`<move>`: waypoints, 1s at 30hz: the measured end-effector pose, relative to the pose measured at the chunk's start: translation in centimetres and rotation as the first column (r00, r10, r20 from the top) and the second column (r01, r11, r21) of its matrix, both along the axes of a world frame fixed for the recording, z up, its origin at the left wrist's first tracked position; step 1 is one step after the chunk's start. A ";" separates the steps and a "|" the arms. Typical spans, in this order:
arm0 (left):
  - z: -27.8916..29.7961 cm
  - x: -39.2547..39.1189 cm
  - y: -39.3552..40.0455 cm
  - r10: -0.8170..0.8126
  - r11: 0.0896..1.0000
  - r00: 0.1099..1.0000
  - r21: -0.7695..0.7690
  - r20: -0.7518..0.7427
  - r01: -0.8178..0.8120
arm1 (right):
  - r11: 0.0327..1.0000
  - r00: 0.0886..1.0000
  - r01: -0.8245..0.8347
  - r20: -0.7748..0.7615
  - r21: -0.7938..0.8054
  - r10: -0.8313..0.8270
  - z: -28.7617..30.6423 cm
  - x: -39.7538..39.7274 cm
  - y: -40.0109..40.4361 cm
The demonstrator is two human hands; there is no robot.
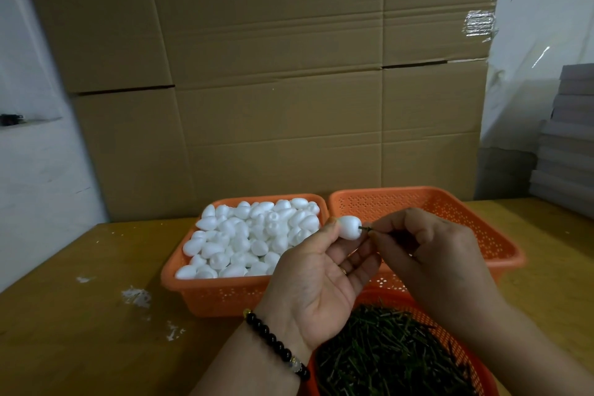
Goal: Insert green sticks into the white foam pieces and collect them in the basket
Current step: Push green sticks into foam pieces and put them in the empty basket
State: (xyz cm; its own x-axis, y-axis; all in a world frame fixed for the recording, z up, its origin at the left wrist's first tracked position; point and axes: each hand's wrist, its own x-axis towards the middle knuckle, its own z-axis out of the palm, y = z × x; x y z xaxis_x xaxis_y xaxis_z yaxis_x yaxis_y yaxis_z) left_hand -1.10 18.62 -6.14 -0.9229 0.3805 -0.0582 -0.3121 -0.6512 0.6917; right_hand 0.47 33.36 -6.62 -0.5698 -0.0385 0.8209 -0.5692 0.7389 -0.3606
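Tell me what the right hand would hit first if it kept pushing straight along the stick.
The right hand pinches the green stick, aimed leftward into the foam piece held by the left hand; its fingertips would likely meet that foam first.

White foam pieces (254,240) fill an orange basket (225,297) with a perforated dot pattern; second orange basket (450,206) same pattern. Dark green sticks (385,354) in a third orange basket (430,315). Black bead bracelet (276,346), tan wooden table (80,331), brown cardboard boxes (273,74).

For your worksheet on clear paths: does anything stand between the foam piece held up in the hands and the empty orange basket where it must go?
Nothing visible does. The foam piece is held over the near-left corner of the empty basket, whose top is open.
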 end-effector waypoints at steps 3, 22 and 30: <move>-0.1 0.0 0.0 0.011 1.000 1.000 -0.022 -0.015 -0.012 | 1.000 1.000 -0.005 -0.007 0.015 0.005 0.0 -0.1 0.0; 0.0 0.5 0.4 0.059 0.997 0.998 -0.048 -0.011 -0.059 | 0.998 0.998 -0.053 -0.019 0.027 0.053 -0.5 -0.4 -0.1; -0.1 0.3 0.4 0.076 0.995 0.997 -0.060 0.021 -0.074 | 0.998 0.999 -0.035 -0.033 0.051 0.037 -1.1 -0.9 0.0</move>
State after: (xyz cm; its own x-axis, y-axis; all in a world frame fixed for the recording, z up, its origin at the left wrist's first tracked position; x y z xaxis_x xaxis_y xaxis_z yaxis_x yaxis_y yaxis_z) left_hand -0.79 19.04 -6.28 -0.9469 0.3053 -0.1005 -0.2803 -0.6315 0.7229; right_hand -0.39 33.32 -7.76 -0.5390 -0.0999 0.8364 -0.6072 0.7343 -0.3036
